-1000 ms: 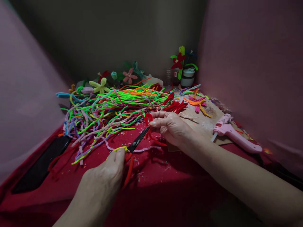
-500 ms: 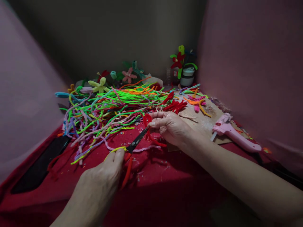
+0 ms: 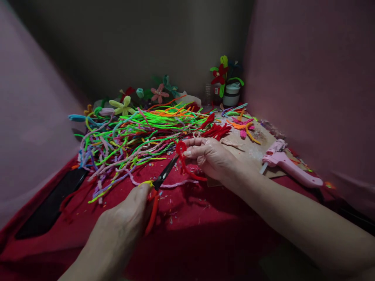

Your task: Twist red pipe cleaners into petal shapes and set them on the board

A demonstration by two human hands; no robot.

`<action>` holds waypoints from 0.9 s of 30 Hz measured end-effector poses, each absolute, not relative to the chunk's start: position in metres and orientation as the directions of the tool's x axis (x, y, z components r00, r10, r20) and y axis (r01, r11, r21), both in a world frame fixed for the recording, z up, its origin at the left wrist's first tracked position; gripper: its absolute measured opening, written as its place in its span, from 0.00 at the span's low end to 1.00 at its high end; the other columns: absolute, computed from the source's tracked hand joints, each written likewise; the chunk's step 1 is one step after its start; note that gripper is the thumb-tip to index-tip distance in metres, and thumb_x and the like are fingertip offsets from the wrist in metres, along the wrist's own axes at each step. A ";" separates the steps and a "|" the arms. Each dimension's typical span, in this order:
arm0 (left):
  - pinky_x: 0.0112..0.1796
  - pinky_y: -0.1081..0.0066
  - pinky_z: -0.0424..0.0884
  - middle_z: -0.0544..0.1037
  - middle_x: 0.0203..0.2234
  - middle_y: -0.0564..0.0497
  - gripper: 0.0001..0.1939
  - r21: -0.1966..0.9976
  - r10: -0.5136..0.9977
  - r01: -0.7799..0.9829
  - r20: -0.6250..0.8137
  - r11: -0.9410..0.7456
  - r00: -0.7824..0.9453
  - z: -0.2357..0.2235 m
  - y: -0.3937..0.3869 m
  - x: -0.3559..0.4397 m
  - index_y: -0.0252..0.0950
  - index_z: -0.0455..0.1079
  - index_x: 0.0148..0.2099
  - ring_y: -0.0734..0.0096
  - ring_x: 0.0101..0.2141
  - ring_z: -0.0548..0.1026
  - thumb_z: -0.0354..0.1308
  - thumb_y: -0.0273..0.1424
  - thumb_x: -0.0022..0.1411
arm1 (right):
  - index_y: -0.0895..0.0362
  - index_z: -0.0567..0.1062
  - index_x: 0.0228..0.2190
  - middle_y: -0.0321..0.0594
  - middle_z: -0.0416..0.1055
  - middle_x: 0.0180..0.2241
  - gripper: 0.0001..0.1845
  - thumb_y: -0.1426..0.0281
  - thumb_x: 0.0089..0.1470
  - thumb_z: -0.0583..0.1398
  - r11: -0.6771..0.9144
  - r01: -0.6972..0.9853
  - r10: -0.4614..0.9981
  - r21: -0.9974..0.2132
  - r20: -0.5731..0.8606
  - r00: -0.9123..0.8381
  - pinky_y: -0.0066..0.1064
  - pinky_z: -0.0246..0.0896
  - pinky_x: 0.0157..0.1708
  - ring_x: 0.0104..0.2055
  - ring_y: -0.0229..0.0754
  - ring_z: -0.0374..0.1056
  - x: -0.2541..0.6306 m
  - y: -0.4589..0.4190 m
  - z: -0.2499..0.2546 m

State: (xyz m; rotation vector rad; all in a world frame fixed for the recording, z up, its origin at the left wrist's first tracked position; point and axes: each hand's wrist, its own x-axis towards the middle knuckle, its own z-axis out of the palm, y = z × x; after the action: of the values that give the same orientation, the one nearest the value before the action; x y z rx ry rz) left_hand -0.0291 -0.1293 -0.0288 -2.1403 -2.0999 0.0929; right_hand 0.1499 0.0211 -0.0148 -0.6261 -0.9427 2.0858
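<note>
My left hand (image 3: 125, 216) is closed round the yellow and red handles of a pair of scissors (image 3: 164, 175). Their dark blades point up and right, with the tips close to a red pipe cleaner (image 3: 181, 148); whether they touch it I cannot tell. That pipe cleaner is bent into a loop at the top, and a loose red length trails below. My right hand (image 3: 209, 156) pinches it between thumb and fingertips, just above the red cloth. Part of the pipe cleaner is hidden behind the fingers.
A heap of colourful pipe cleaners (image 3: 140, 132) spreads behind my hands. On the right, a pink glue gun (image 3: 288, 166) lies on a cardboard sheet (image 3: 256, 154). A black flat object (image 3: 52, 207) lies at left. Fuzzy flowers (image 3: 124, 105) and a lidded cup (image 3: 232, 95) stand at the back.
My left hand has drawn the scissors slightly down and left, away from the right fingers. The right hand still pinches the red pipe cleaner in nearly the same place.
</note>
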 end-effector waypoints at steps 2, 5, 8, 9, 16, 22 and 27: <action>0.24 0.71 0.68 0.75 0.38 0.42 0.19 -0.181 1.000 0.983 0.012 0.016 -0.014 -0.028 -0.129 -0.028 0.34 0.61 0.50 0.65 0.29 0.77 0.39 0.24 0.59 | 0.61 0.70 0.26 0.33 0.69 0.19 0.12 0.85 0.35 0.59 -0.449 -0.432 0.787 -0.783 -0.117 -0.605 0.26 0.62 0.22 0.18 0.32 0.64 0.151 0.020 -0.015; 0.26 0.70 0.70 0.75 0.38 0.42 0.20 -0.214 0.999 0.976 -0.015 0.043 -0.047 -0.026 -0.128 -0.025 0.33 0.62 0.51 0.65 0.28 0.77 0.39 0.23 0.58 | 0.61 0.70 0.25 0.34 0.69 0.19 0.11 0.84 0.35 0.60 -0.436 -0.434 0.780 -0.789 -0.091 -0.619 0.27 0.64 0.24 0.20 0.33 0.65 0.151 0.020 -0.016; 0.30 0.67 0.73 0.74 0.42 0.38 0.21 -0.258 0.995 0.965 -0.071 0.053 -0.073 -0.019 -0.125 -0.019 0.31 0.62 0.52 0.62 0.31 0.78 0.39 0.21 0.58 | 0.62 0.70 0.25 0.34 0.69 0.19 0.11 0.84 0.34 0.61 -0.434 -0.427 0.771 -0.793 -0.082 -0.631 0.27 0.64 0.24 0.20 0.33 0.65 0.151 0.021 -0.018; 0.31 0.66 0.73 0.74 0.43 0.37 0.22 -0.280 0.991 0.958 -0.100 0.057 -0.088 -0.016 -0.124 -0.017 0.30 0.62 0.53 0.61 0.31 0.78 0.38 0.20 0.58 | 0.62 0.71 0.25 0.34 0.69 0.19 0.11 0.83 0.34 0.61 -0.438 -0.421 0.768 -0.794 -0.087 -0.635 0.27 0.64 0.24 0.20 0.33 0.65 0.151 0.021 -0.018; 0.28 0.65 0.74 0.74 0.44 0.37 0.26 -0.340 0.981 0.939 -0.158 0.051 -0.111 -0.004 -0.123 -0.015 0.30 0.65 0.52 0.61 0.28 0.78 0.36 0.17 0.55 | 0.62 0.71 0.24 0.34 0.68 0.17 0.10 0.85 0.35 0.59 -0.468 -0.364 0.742 -0.805 -0.135 -0.657 0.28 0.64 0.23 0.18 0.33 0.64 0.151 0.020 -0.017; 0.29 0.68 0.74 0.77 0.36 0.42 0.24 -0.254 0.997 0.967 -0.074 -0.004 -0.015 -0.002 -0.128 -0.022 0.34 0.68 0.47 0.63 0.28 0.78 0.38 0.18 0.53 | 0.62 0.71 0.26 0.34 0.69 0.17 0.12 0.85 0.35 0.58 -0.492 -0.337 0.720 -0.803 -0.157 -0.676 0.28 0.63 0.23 0.18 0.34 0.65 0.152 0.020 -0.018; 0.29 0.69 0.74 0.77 0.32 0.44 0.21 -0.197 0.999 0.979 0.013 0.048 -0.047 -0.003 -0.130 -0.022 0.35 0.70 0.41 0.62 0.30 0.78 0.39 0.18 0.54 | 0.62 0.71 0.25 0.34 0.69 0.16 0.12 0.85 0.34 0.59 -0.495 -0.352 0.711 -0.794 -0.138 -0.689 0.27 0.62 0.21 0.18 0.34 0.64 0.153 0.021 -0.019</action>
State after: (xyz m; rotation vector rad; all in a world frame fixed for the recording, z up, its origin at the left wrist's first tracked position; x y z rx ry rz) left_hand -0.0217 -0.1304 -0.0027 -2.0623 -2.1639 0.2016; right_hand 0.1526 0.0206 -0.0195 -0.6083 -1.0204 2.1909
